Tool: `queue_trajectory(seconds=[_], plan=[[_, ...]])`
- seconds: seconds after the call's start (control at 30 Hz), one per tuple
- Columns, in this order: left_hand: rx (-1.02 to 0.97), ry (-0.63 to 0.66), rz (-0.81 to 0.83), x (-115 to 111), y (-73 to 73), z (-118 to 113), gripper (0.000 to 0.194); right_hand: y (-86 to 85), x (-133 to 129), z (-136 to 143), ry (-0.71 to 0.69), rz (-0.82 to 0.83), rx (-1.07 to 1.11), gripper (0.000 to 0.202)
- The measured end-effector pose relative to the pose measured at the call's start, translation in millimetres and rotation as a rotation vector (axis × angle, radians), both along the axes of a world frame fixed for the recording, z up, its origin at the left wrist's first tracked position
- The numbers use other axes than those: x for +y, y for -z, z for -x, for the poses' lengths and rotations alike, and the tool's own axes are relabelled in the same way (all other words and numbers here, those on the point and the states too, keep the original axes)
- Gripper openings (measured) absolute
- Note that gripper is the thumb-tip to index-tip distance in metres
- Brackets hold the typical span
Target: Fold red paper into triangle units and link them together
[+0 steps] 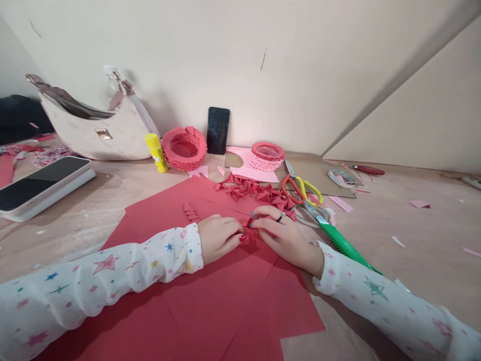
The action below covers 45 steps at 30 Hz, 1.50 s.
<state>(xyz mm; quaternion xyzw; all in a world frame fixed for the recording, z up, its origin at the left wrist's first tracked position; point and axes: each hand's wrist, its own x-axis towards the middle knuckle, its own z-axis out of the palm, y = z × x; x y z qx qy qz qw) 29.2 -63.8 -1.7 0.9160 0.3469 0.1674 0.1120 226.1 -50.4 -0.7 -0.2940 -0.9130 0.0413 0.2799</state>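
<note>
Over large sheets of red paper (210, 301), my left hand (220, 238) and my right hand (287, 238) meet with their fingertips together. Between them is a small folded red paper piece (248, 223), partly covered by the fingers of both hands. Just beyond my right hand lies a loose pile of folded red paper triangles (250, 188). A short row of nested red triangles (191, 212) rests on the sheet near my left hand.
Behind stand a red paper ring (185, 149), a pink-and-red ring (266, 156), a yellow glue stick (156, 153) and a phone (218, 130). Scissors (300, 189) and a green-handled tool (343, 243) lie right. A handbag (101, 128) and a white-cased device (47, 185) are left.
</note>
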Motion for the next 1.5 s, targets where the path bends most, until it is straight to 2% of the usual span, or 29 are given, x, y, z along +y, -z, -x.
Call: queue_trajectory(seconds=[0.2, 0.47, 0.67, 0.9, 1.07, 1.2, 1.33, 1.4, 1.5], plan=[[-0.113, -0.071, 0.060, 0.2, 0.5, 0.7, 0.016, -0.8, -2.0, -0.7, -0.055, -0.001, -0.020, 0.019], [-0.088, 0.023, 0.016, 3.0, 2.0, 3.5, 0.016, -5.4, -7.6, 0.4, -0.124, -0.086, -0.095, 0.016], [-0.132, 0.089, -0.024, 3.8, 5.4, 5.0, 0.019, -13.4, -10.3, 3.0, -0.089, -0.063, -0.096, 0.017], [-0.182, 0.102, 0.004, 3.0, 2.2, 6.0, 0.020, -7.5, -6.0, 4.3, -0.099, 0.096, 0.001, 0.020], [-0.195, 0.113, 0.001, 3.7, 3.5, 6.5, 0.020, -4.3, -3.0, 2.8, -0.058, 0.334, 0.080, 0.026], [-0.222, 0.124, -0.012, 5.2, 6.4, 6.5, 0.020, -6.0, 0.8, -0.4, -0.017, 0.493, 0.127, 0.021], [-0.230, 0.128, -0.018, 5.1, 6.3, 6.6, 0.021, -10.0, 5.5, -0.7, -0.031, 0.696, 0.111, 0.016], [-0.218, 0.129, -0.017, 4.6, 5.9, 6.6, 0.022, -11.2, 6.3, 0.2, -0.028, 0.729, 0.106, 0.015], [-0.210, 0.121, -0.015, 4.2, 6.3, 6.6, 0.020, -11.0, 4.4, 1.4, -0.010, 0.681, 0.102, 0.013]])
